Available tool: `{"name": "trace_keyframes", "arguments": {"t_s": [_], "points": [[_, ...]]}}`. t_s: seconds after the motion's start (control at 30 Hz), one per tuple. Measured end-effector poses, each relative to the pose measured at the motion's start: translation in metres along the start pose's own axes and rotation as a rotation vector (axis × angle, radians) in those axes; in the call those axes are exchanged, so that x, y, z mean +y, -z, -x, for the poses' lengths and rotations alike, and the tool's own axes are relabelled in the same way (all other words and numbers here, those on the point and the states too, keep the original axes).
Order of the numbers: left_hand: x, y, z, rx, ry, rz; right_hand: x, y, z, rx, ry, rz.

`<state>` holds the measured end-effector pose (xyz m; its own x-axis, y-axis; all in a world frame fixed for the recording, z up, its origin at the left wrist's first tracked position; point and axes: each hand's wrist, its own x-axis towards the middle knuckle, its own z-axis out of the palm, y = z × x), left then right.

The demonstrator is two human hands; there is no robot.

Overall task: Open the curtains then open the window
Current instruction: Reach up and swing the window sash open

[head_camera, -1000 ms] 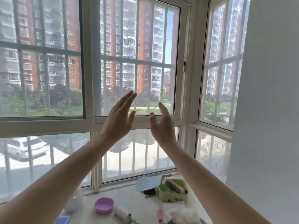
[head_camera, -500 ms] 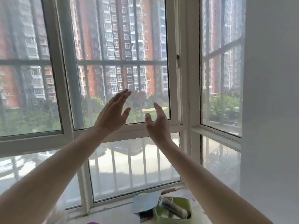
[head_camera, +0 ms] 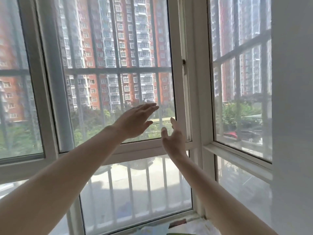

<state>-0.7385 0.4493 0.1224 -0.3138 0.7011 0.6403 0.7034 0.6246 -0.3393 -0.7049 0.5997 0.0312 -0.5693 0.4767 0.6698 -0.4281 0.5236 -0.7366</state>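
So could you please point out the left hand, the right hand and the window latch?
left hand [head_camera: 133, 122], head view, back of hand.
right hand [head_camera: 173, 140], head view, palm.
window latch [head_camera: 183, 61], head view, dark catch on sash frame.

White sill or ledge surface [head_camera: 191, 223] along bottom edge below window, mostly cropped. On it: light blue paper sheet [head_camera: 152, 230], partly cut off; small dark reddish item [head_camera: 177, 223] just right of it; pale crumpled material [head_camera: 210, 228] further right, blurred, cannot tell what.
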Motion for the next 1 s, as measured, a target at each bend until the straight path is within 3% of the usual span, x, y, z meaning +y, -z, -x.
{"name": "trace_keyframes", "arguments": {"t_s": [0.23,0.67,1.0], "points": [[-0.014,-0.062,-0.063,-0.070,-0.103,-0.082,0.050,-0.014,-0.055,0.043,-0.074,0.028],[-0.013,-0.156,-0.128,-0.055,-0.189,-0.228,0.145,-0.013,-0.126,0.112,-0.098,0.072],[-0.020,-0.223,-0.164,-0.057,-0.113,-0.327,0.201,-0.041,-0.170,0.141,-0.088,0.093]]}}
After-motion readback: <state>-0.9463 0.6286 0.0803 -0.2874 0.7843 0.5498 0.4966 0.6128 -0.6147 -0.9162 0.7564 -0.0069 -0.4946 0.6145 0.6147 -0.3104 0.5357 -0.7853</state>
